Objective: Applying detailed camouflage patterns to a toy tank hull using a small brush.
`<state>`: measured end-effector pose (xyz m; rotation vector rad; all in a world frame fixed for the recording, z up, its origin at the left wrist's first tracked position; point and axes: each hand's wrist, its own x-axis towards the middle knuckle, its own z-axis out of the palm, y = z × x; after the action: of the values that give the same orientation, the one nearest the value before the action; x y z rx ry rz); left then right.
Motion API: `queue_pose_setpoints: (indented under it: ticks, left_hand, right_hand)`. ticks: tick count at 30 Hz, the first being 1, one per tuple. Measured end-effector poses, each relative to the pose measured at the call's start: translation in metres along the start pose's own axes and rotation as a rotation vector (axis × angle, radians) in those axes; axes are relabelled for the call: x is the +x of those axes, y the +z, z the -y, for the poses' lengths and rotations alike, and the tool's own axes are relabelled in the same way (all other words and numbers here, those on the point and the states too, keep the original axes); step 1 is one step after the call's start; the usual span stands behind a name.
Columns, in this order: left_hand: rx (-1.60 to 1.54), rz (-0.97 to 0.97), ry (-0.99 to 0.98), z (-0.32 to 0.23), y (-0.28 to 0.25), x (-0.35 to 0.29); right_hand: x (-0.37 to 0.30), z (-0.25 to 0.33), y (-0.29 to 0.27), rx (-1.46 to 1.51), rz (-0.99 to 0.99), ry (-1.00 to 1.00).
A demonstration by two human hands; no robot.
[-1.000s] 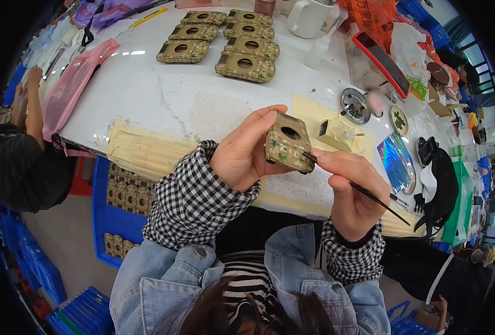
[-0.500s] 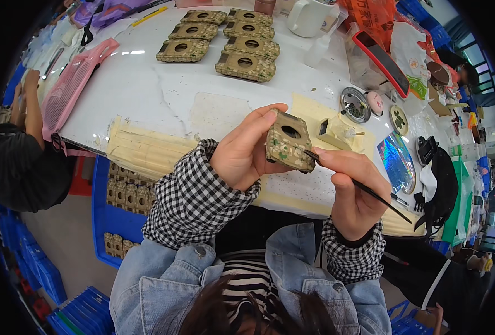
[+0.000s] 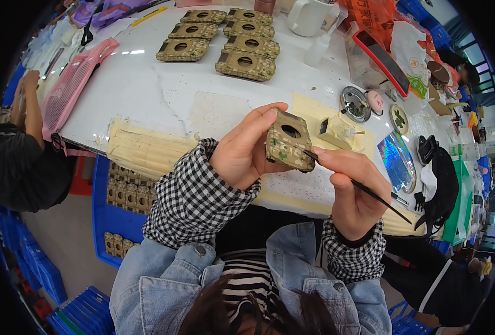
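My left hand is closed around a camouflage model tank hull with a round hole in its top, holding it tilted above the table. Between the thumb and fingers of my right hand is a thin black paintbrush. Its tip touches or nearly touches the hull's near right side. Just beyond my right hand, a small open box sits on a yellowish sheet. Farther away, several matching tank hulls stand in two columns on the white table.
At right lie a round metal tin, a disc with green blotches, a red-edged phone and a shiny iridescent sheet. A white mug stands at the back. Low left, a blue tray holds more hulls. Another person sits at left.
My hands, the tank hull and the paintbrush stay in almost the same place. At the lower right edge, another person's hand has shifted lower.
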<state>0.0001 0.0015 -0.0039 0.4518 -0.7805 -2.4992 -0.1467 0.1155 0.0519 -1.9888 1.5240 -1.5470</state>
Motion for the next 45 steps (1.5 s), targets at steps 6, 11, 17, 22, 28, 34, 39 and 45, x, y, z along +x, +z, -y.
queue_pose_setpoints:
  ticks: [6,11,17,22,28,34,39,45]
  left_hand:
    - [-0.005,-0.001,0.001,-0.001,0.001,-0.001]
    - [-0.004,0.001,0.004,0.000,0.001,0.000]
    - [-0.005,-0.013,0.007,0.000,0.000,0.000]
    - [0.002,-0.004,0.014,0.000,0.000,0.000]
    - [-0.008,-0.007,0.015,0.000,0.002,0.000]
    - [-0.009,-0.001,0.017,0.000,0.000,0.000]
    - [-0.035,0.016,0.009,-0.001,-0.001,0.000]
    - [-0.032,0.030,-0.002,-0.002,-0.002,0.000]
  right_hand:
    - [0.000,-0.001,0.000,-0.006,0.006,0.001]
    - [-0.001,0.000,-0.001,-0.011,0.002,0.017]
    - [-0.001,0.000,0.001,0.000,-0.004,0.017]
    - [-0.001,-0.001,0.000,-0.002,0.000,0.012]
    - [0.000,0.002,0.000,-0.005,0.005,0.018]
    - [-0.003,0.001,0.001,0.014,-0.025,0.056]
    - [-0.007,-0.004,0.002,0.111,-0.114,0.052]
    - [-0.010,-0.012,-0.016,-0.079,-0.414,0.048]
